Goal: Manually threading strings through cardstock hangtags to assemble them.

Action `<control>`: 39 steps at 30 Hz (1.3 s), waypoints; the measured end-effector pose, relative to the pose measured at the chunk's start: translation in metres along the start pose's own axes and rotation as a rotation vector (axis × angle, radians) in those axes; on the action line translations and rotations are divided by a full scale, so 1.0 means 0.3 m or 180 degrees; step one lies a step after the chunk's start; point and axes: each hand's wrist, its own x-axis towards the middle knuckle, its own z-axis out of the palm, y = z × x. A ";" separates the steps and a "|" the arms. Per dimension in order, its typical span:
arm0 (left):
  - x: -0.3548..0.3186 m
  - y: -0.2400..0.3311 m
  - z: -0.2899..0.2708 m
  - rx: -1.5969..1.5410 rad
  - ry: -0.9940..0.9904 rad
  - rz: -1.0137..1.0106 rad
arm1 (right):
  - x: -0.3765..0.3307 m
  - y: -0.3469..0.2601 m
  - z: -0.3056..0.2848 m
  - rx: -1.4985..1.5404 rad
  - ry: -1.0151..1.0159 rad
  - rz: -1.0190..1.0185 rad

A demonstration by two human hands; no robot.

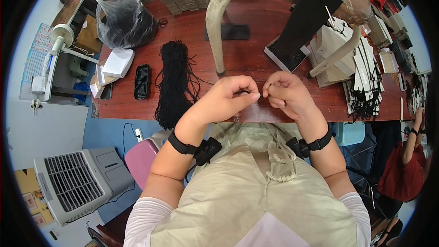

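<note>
left hand (235, 92): fingers curled into a loose fist, thumb and forefinger pinched on one end of a thin black cord (245, 92). Forearm comes up from the lower edge, wrist bent inward, black strap on it.
right hand (284, 92): same deal, curled tight, fingertips pinching near the cord's other end, but can't tell if it's really got hold. Knuckles face up, strapped wrist too.
cord: short bit showing between both hands, just over the near edge of the table (256, 55).
cord bundle (175, 80): big black heap on the table, left of the left hand, well apart.
stool leg (216, 27): stands on the table just behind the hands.
</note>
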 end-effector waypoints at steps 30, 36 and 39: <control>0.023 -0.044 0.072 0.0915 0.1053 0.0601 | 0.001 0.003 0.026 -0.0621 0.0531 -0.0152; 0.026 -0.035 0.084 0.1377 0.1186 0.0622 | -0.001 0.005 0.030 -0.0131 0.0574 0.0002; 0.032 -0.041 0.078 0.2633 0.1377 0.1406 | -0.001 0.004 0.032 -0.0252 0.0690 -0.0081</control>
